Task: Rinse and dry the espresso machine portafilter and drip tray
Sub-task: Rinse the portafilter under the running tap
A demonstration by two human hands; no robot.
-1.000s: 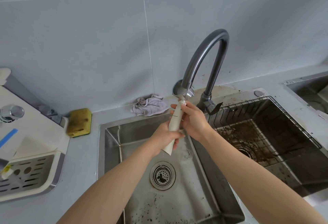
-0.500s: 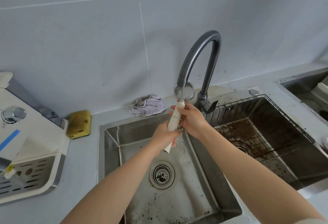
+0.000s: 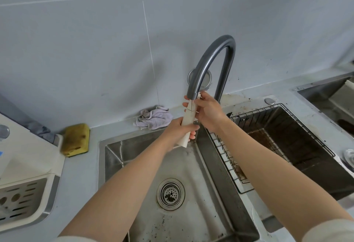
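I hold the portafilter upright over the left sink basin (image 3: 134, 151), its cream handle (image 3: 188, 120) pointing down toward me. Its round steel basket (image 3: 206, 79) shows behind the grey faucet spout (image 3: 208, 59), raised above the spout's outlet. My left hand (image 3: 177, 131) grips the lower handle. My right hand (image 3: 207, 110) wraps the upper handle just below the spout's tip. The white espresso machine's drip tray (image 3: 24, 201), with its slotted grid, sits at the left edge on the counter. No water stream is visible.
A yellow sponge (image 3: 76, 139) and a crumpled grey cloth (image 3: 154, 118) lie on the counter behind the basin. The right basin (image 3: 298, 145) holds a wire rack and coffee grounds. A round drain strainer (image 3: 170, 193) sits in the left basin. Another steel sink (image 3: 329, 96) is far right.
Both hands lifted the portafilter upward and slightly right, so its basket now sits behind the faucet arc instead of below the spout. The view shifted a little.
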